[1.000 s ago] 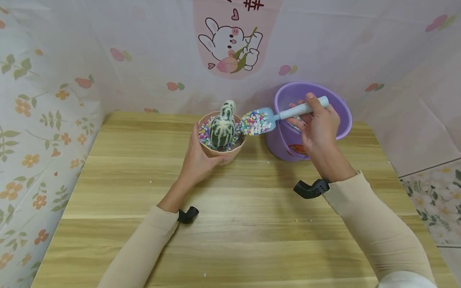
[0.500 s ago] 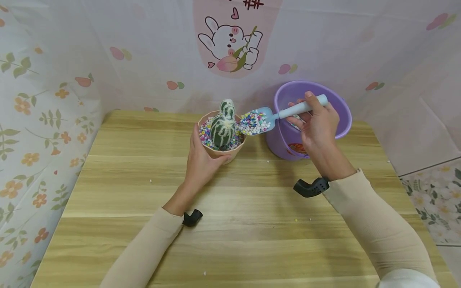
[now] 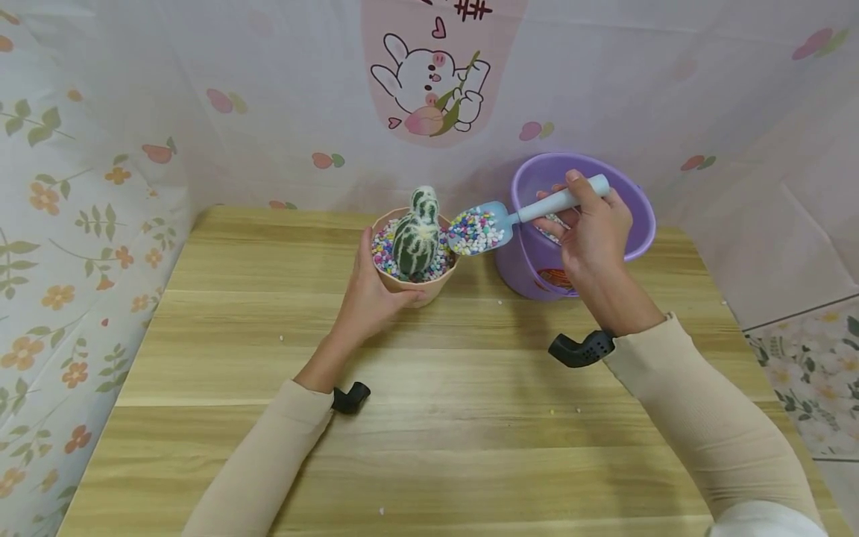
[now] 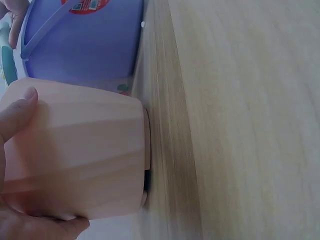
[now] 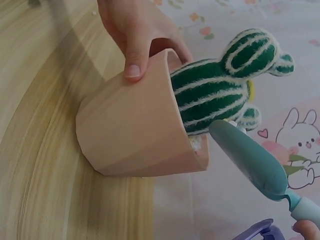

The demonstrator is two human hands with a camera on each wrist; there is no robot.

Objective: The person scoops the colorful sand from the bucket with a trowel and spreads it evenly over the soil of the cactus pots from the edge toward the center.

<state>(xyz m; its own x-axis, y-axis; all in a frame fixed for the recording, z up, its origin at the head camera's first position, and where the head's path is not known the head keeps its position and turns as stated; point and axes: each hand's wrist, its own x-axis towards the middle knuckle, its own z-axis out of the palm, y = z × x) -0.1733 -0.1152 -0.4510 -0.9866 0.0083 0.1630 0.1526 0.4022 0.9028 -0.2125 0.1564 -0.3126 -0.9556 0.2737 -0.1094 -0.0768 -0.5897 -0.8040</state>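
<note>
My left hand (image 3: 372, 298) grips a peach flowerpot (image 3: 432, 289) from its left side, thumb at the front. A felt-like green and white striped cactus (image 3: 414, 246) stands in the pot, with multicoloured pebbles (image 3: 385, 250) around its base. In my right hand (image 3: 597, 235) is the pale handle of a light blue shovel (image 3: 510, 224), its blade loaded with more pebbles. The blade's tip is right at the pot's right rim. In the right wrist view the shovel (image 5: 255, 160) shows its underside beside the cactus (image 5: 210, 92).
A purple bucket (image 3: 523, 268) with pebbles inside stands right of the pot, partly behind my right hand. A few stray pebbles lie on the wooden table (image 3: 429, 418). A patterned cloth (image 3: 268, 97) hangs behind the table's back edge.
The cactus has straightened slightly, and pebbles now cover the dark gap near its base. My left wrist swung a little right, then back. The loaded shovel has barely moved.
</note>
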